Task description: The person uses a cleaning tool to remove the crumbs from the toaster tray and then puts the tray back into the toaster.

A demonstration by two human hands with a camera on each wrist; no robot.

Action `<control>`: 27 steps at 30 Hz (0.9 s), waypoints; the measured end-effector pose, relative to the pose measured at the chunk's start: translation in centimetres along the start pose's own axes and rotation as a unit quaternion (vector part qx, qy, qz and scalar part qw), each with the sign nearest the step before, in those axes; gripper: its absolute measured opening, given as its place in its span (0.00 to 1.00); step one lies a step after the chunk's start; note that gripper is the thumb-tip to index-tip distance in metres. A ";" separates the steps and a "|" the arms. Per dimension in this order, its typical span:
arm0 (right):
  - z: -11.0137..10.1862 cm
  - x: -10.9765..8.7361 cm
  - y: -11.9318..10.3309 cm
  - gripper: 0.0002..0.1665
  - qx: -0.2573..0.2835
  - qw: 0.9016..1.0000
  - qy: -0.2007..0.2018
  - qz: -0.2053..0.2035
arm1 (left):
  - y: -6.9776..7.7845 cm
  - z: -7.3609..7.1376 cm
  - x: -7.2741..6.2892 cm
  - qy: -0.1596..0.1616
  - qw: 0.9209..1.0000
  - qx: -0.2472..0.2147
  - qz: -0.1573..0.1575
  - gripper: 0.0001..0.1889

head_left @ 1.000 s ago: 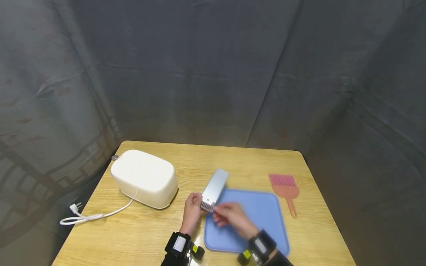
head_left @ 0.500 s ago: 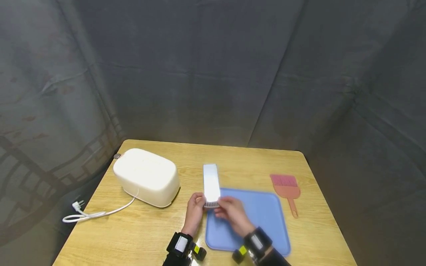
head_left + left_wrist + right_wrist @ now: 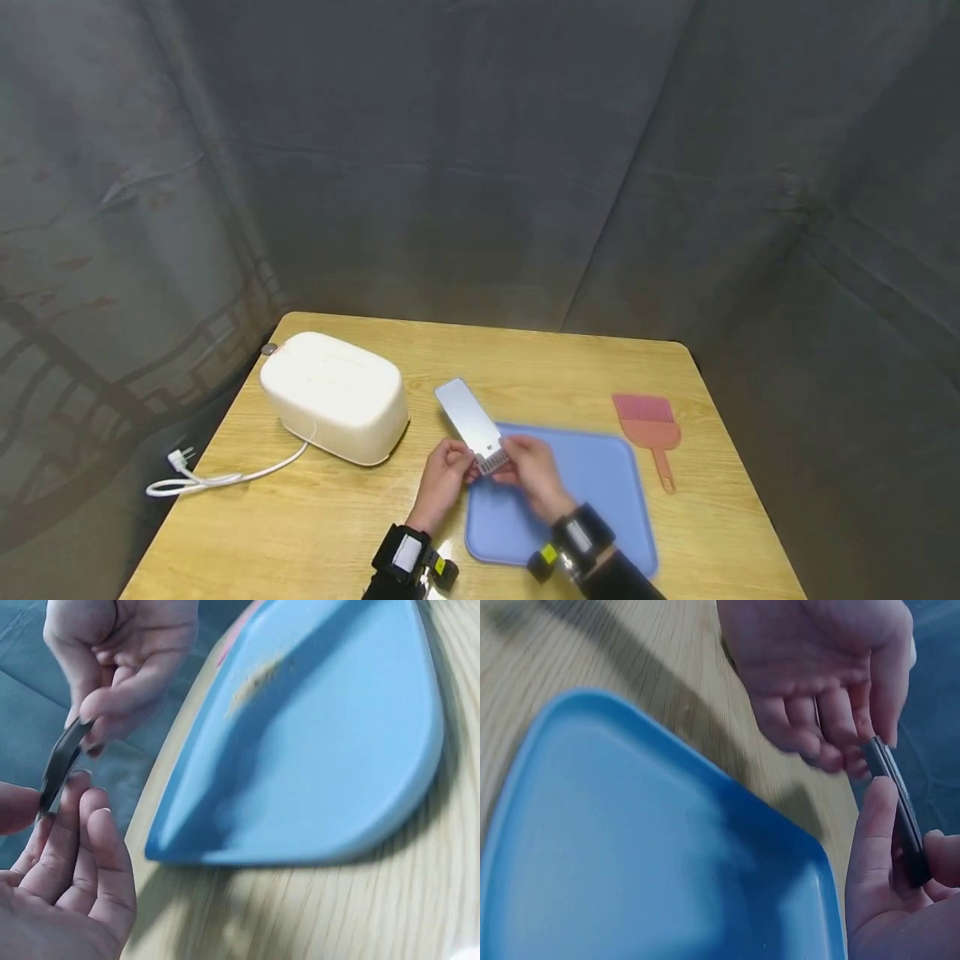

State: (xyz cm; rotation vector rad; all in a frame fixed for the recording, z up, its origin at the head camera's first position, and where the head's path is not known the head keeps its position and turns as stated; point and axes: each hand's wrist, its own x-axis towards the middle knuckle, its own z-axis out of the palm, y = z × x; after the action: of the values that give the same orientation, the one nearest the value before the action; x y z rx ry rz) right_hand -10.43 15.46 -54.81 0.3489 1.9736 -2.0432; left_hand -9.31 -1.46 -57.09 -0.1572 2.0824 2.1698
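Observation:
In the head view, a flat silver crumb tray [image 3: 468, 414] with a slotted near end is held above the left edge of a blue tray [image 3: 592, 475], its far end pointing left. My left hand [image 3: 441, 483] pinches the left corner of the slotted end. The opposite corner is pinched by my right hand [image 3: 536, 475]. Seen edge-on in the left wrist view, the crumb tray [image 3: 64, 761] looks thin and dark between both hands. Tan crumbs [image 3: 256, 684] lie in the blue tray along one side. In the right wrist view its dark edge [image 3: 900, 814] runs between the fingers.
A cream toaster-like appliance [image 3: 333, 392] lies on the table's left, its white cord and plug [image 3: 225, 481] trailing toward the left edge. On the right lies a pink brush [image 3: 651, 429] with a flat handle. Grey cloth [image 3: 465, 167] hangs behind the wooden table [image 3: 300, 542].
The crumb tray has swung round: its far end pointed right, then straight ahead, and now points left. Both hands stay at its slotted end, turning slightly with it. The appliance and brush stay in place.

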 end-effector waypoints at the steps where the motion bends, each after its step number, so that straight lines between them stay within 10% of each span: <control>1: -0.1 0.1 0.0 0.23 -0.006 1.000 0.000 0.001 | 0.1 -0.3 0.0 0.002 1.000 0.006 0.005 0.08; 8: -0.6 0.8 0.1 0.20 -0.071 0.997 -0.011 -0.002 | 1.6 -2.8 0.2 0.062 0.995 0.068 0.039 0.05; 12: -0.8 1.4 0.2 0.18 -0.104 0.995 -0.006 -0.004 | 3.0 -4.2 0.1 0.109 0.977 0.148 0.111 0.06; 15: -0.8 1.6 0.2 0.17 -0.126 0.992 -0.004 -0.004 | 4.3 -5.2 -0.1 0.153 0.943 0.214 0.205 0.10; 22: -0.7 2.1 0.0 0.15 -0.180 0.984 -0.014 0.001 | 8.5 -7.8 -0.8 0.248 0.821 0.323 0.400 0.14; 27: -0.7 2.7 -0.1 0.16 -0.206 0.978 -0.024 -0.005 | 9.9 -9.9 0.1 0.254 0.785 0.400 0.399 0.25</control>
State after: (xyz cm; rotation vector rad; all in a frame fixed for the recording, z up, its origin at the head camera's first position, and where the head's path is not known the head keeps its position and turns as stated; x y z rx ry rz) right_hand -12.99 16.06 -55.71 0.1972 2.2988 -1.5724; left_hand -11.18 -11.71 -47.77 0.3341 3.7107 1.2914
